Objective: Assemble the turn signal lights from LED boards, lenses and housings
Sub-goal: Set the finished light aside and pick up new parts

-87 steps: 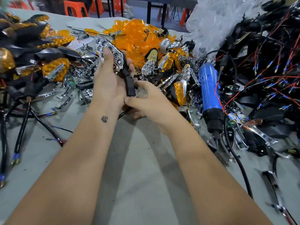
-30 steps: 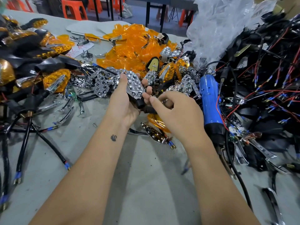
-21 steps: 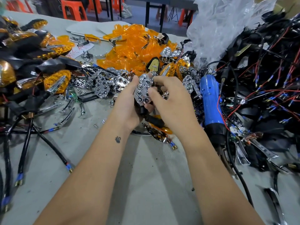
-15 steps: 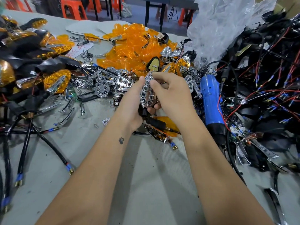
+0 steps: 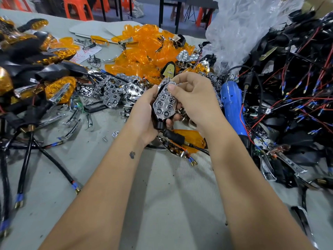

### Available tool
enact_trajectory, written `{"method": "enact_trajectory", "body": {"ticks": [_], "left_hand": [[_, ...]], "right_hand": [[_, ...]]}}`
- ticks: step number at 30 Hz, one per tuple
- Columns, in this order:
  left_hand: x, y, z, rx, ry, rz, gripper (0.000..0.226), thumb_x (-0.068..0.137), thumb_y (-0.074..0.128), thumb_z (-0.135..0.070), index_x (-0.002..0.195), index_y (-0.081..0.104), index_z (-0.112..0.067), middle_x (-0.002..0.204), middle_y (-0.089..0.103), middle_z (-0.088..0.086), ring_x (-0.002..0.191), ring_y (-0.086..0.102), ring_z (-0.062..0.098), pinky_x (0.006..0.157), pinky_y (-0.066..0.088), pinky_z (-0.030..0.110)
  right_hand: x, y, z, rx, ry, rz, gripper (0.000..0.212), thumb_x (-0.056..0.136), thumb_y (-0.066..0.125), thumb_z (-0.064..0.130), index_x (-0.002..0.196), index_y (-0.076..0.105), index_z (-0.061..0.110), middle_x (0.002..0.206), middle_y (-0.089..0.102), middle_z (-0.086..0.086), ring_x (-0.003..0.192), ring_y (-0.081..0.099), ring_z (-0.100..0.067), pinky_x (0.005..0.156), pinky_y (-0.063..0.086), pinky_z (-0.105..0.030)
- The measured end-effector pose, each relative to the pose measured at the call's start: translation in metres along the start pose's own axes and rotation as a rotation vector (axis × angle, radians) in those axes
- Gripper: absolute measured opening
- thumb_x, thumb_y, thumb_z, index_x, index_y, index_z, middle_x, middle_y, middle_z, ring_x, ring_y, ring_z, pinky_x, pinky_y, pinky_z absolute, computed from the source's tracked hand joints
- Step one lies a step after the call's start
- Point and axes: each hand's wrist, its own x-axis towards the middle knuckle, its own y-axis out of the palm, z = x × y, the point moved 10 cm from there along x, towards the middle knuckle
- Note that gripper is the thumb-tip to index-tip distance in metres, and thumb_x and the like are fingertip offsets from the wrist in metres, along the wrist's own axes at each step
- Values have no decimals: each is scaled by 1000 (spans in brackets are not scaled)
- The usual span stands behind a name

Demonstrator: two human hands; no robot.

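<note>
Step in hand, as judged: seating a chrome reflector plate (image 5: pixel 164 103) into a black housing (image 5: pixel 157 121), ahead of fitting a lens. Beyond both hands lies the largest stock, the heap of orange lenses (image 5: pixel 144 51); to the right of the right hand sits the tangle of black wired housings (image 5: pixel 292 83), and just beside that hand a blue electric screwdriver (image 5: pixel 232 105) lies on the table (image 5: pixel 162 204). Left of the left hand are loose chrome reflectors (image 5: pixel 110 95) and, further out, finished orange-faced lights (image 5: pixel 60 89). Directly below the hands a single orange lens (image 5: pixel 191 139) rests on the table with a black stalk and wire across it. The left hand (image 5: pixel 144 114) is curled around the housing from beneath, thumb along its left edge, cradling it face-up. The right hand (image 5: pixel 196 98) has its fingers bent, the thumb and fingertips bearing on the upper end of the reflector plate, pinching it. Whether the plate is fully home cannot be told; its upper end appears slightly raised. The next move likely calls for even pressure along the plate until flush, then reaching for a lens, with the left grip kept firm so the housing does not twist.
</note>
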Motion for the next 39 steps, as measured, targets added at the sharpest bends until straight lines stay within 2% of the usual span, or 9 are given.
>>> {"method": "enact_trajectory", "body": {"ticks": [4, 9, 13, 18, 23, 28, 31, 34, 39], "left_hand": [[-1, -2, 1, 21, -9, -14, 47, 104, 34, -43, 97, 70, -15, 76, 66, 9, 52, 58, 20, 37, 38, 19], [-1, 0, 2, 67, -30, 12, 47, 105, 31, -46, 106, 67, -15, 78, 64, 9, 55, 57, 20, 38, 39, 19], [-4, 6, 1, 94, -10, 66, 50, 101, 37, -50, 114, 67, -13, 81, 66, 7, 61, 59, 21, 45, 43, 23], [-7, 6, 0, 68, -2, 26, 38, 103, 42, -39, 98, 72, -16, 77, 70, 4, 58, 62, 17, 48, 47, 24], [-8, 5, -1, 32, -1, 17, 32, 104, 39, -34, 106, 63, -13, 80, 69, 2, 64, 65, 17, 51, 49, 27], [-8, 6, -1, 5, -13, 9, 34, 103, 41, -32, 115, 62, -8, 87, 70, 7, 71, 68, 22, 51, 53, 30], [-8, 5, -1, -16, -16, 15, 35, 103, 40, -32, 115, 64, -8, 93, 73, 9, 78, 71, 25, 57, 56, 33], [-10, 7, -1, -6, -27, 36, 40, 103, 38, -33, 111, 65, -5, 97, 73, 16, 78, 71, 34, 57, 57, 34], [-9, 7, -2, 35, -11, 36, 39, 102, 39, -34, 106, 68, -7, 94, 74, 15, 73, 71, 32, 56, 57, 32]], "right_hand": [[3, -2, 3, -67, -22, 21, 12, 96, 65, 15, 86, 63, 21, 92, 69, -25, 56, 55, -16, 60, 53, -35], [4, -3, 2, -143, -41, 11, 12, 94, 67, 17, 86, 65, 25, 89, 69, -20, 52, 56, -13, 54, 53, -34], [4, -3, 2, -201, -39, -46, 8, 94, 67, 17, 92, 66, 24, 77, 63, 0, 42, 55, -7, 41, 47, -24], [4, -2, 2, -302, -24, -93, 20, 95, 67, 23, 114, 69, 18, 96, 67, -2, 72, 64, -23, 72, 59, -45], [4, -6, 1, -370, -45, -113, 21, 96, 64, 20, 113, 73, 14, 99, 69, 1, 92, 62, -13, 83, 51, -28], [-1, -7, -6, -68, -47, -111, 8, 93, 68, 15, 97, 73, 20, 88, 70, 7, 84, 65, -3, 71, 54, -18], [-3, -9, -14, 163, -3, -95, 12, 93, 67, 10, 93, 74, 20, 91, 74, 0, 88, 71, -13, 81, 60, -34], [-3, -7, -24, 343, 84, -73, 11, 95, 64, 10, 97, 74, 14, 93, 74, -9, 77, 70, -16, 69, 58, -45], [0, -8, -24, 323, 80, -102, 8, 95, 65, 10, 94, 72, 14, 84, 72, -4, 64, 67, -8, 50, 52, -28]]}}
